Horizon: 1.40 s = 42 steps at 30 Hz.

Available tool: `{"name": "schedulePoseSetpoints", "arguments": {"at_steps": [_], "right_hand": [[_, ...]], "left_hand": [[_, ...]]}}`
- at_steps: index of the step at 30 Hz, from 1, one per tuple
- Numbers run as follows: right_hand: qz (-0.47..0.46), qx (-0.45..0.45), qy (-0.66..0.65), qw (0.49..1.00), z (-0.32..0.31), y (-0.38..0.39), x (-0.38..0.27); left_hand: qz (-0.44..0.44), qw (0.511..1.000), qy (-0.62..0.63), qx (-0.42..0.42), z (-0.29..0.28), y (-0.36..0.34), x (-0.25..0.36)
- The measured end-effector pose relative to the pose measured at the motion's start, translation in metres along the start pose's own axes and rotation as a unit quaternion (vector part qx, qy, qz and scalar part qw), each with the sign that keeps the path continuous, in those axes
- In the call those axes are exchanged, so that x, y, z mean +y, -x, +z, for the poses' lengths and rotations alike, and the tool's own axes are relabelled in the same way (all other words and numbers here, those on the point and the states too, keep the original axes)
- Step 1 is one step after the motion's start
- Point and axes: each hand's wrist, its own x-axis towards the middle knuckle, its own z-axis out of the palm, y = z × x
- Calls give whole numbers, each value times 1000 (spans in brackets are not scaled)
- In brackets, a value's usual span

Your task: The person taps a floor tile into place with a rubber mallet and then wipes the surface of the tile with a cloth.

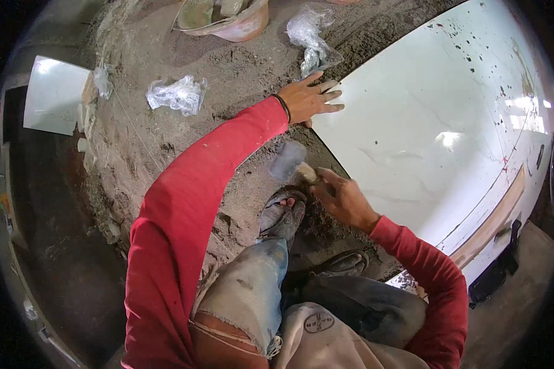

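My left hand (308, 101) lies open, its fingers spread over the near left edge of a large glossy white tile (406, 135) with faint grey veins. Closer to me, my right hand (348, 200) is closed around the pale handle of a tool (306, 173). Its grey head is smeared by motion, so its exact kind cannot be made out. The tool is over the sandy bed (228, 172), beside the tile's edge and just beyond my sandalled foot (283, 212).
Crumpled clear plastic bags (177, 95) lie on the sand, one near the tile's far left edge. A tub (246, 24) with grey contents stands at the top. Another white tile piece (55, 95) is at left. A wooden strip (492, 215) and black object (495, 270) lie right.
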Motion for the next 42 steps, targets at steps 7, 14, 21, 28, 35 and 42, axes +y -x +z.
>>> {"name": "schedulePoseSetpoints", "arguments": {"at_steps": [7, 14, 21, 28, 35, 42], "right_hand": [[84, 15, 94, 992, 16, 15, 24], [-80, -94, -24, 992, 29, 18, 2], [135, 68, 21, 988, 41, 23, -11], [141, -57, 51, 987, 14, 29, 27], [24, -103, 35, 994, 16, 43, -7], [143, 131, 37, 980, 7, 63, -4]], "left_hand": [[72, 995, -47, 43, 14, -8, 3], [86, 990, -92, 66, 16, 16, -4], [94, 989, -113, 21, 16, 15, -4], [93, 987, -121, 52, 20, 5, 1], [87, 988, -118, 44, 23, 12, -1], [84, 992, -96, 28, 14, 13, 5]]}}
